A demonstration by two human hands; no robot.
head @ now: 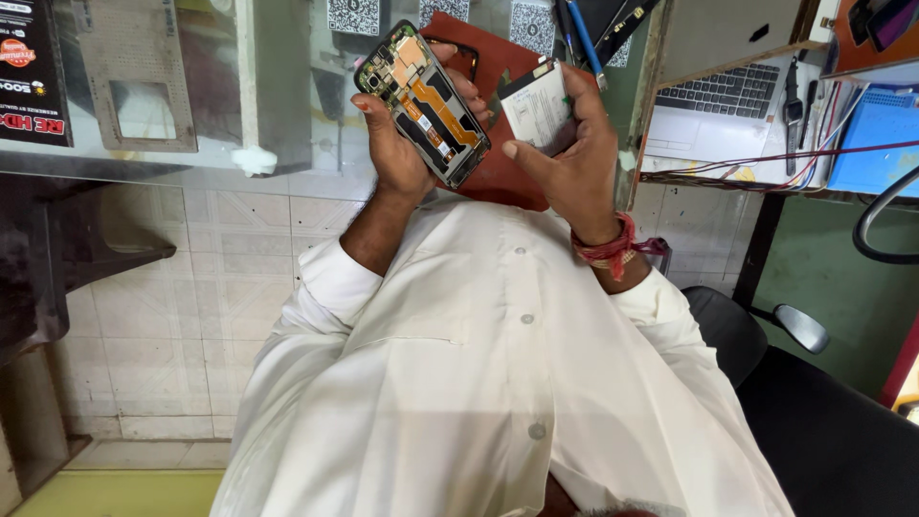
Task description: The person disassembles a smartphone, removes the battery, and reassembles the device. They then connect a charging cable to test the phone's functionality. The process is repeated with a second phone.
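Upper centre of the frame: left hand (397,144) is gripping an opened phone (422,102) by its edges, exposed circuit side turned up toward the camera, presumably for inspection. Just right of it, right hand (565,158) is pinching a flat white battery (536,105), tilted, apart from the phone. Both are hovering over a red mat (498,177) on the glass counter (191,105).

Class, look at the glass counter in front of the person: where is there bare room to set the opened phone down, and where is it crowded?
Bare glass counter lies left of the opened phone, which the left hand holds. Behind the right hand and the battery, the red mat is partly free. The laptop side, with its wires, is crowded.
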